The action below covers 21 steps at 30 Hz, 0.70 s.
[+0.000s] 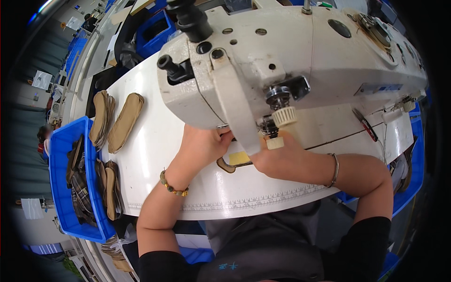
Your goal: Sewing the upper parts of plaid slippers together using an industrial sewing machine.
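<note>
Both my hands are at the sewing machine (300, 51), under its head. My left hand (202, 146) is closed, thumb and fingers drawn together beside the needle area; what they pinch is hidden. My right hand (281, 159) lies on the other side, its fingers mostly covered by the tension knobs and the pale lever. Between the hands, a small curved brown fabric piece (226, 166) shows on the white table (155, 174), next to a yellow patch (238, 158). Most of the fabric piece is out of sight under the machine head and my right hand.
Brown padded fabric pieces (126, 123) lie on the table's left. A blue bin (61, 188) with plaid and brown pieces stands beyond that edge; another blue bin (413, 183) is at the right. Red-and-black thread snips (365, 125) rest right of the machine head. A printed ruler (253, 205) follows the front edge.
</note>
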{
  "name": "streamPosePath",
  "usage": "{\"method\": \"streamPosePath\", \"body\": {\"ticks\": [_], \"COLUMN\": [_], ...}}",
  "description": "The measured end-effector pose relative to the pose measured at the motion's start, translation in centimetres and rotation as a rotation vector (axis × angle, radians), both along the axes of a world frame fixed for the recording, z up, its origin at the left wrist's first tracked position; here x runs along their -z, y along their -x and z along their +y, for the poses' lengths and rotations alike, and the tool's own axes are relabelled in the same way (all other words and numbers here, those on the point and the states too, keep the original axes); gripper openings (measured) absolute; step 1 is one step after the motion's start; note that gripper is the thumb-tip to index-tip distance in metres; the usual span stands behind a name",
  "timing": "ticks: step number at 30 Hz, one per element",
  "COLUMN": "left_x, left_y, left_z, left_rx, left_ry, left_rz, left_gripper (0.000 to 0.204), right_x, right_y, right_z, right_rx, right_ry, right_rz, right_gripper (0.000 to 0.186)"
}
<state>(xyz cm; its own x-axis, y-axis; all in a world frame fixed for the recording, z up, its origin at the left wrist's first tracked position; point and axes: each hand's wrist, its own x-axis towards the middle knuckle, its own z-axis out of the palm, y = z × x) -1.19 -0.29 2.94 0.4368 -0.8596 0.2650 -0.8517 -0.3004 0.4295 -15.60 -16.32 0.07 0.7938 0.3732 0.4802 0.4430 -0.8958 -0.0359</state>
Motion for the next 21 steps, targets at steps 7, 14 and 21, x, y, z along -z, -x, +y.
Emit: {"method": "streamPosePath", "body": {"ticks": [7, 14, 21], "left_x": [0.2, 0.9, 1.1], "left_y": [0.1, 0.1, 0.0], "left_z": [-0.1, 0.3, 0.5], "left_rx": [-0.106, -0.208, -0.138], "left_ry": [-0.051, -0.083, -0.038], "left_rz": [0.054, -0.001, -0.047], "left_gripper": [0.013, 0.023, 0.026], "right_x": [0.2, -0.5, -0.5], "right_y": [-0.1, 0.0, 0.4], "right_z": [-0.4, -0.2, -0.3], "right_rx": [0.03, 0.029, 0.042], "right_ry": [-0.003, -0.084, 0.059], "right_rz": [-0.046, -0.107, 0.03], "right_gripper": [0.007, 0.016, 0.046]}}
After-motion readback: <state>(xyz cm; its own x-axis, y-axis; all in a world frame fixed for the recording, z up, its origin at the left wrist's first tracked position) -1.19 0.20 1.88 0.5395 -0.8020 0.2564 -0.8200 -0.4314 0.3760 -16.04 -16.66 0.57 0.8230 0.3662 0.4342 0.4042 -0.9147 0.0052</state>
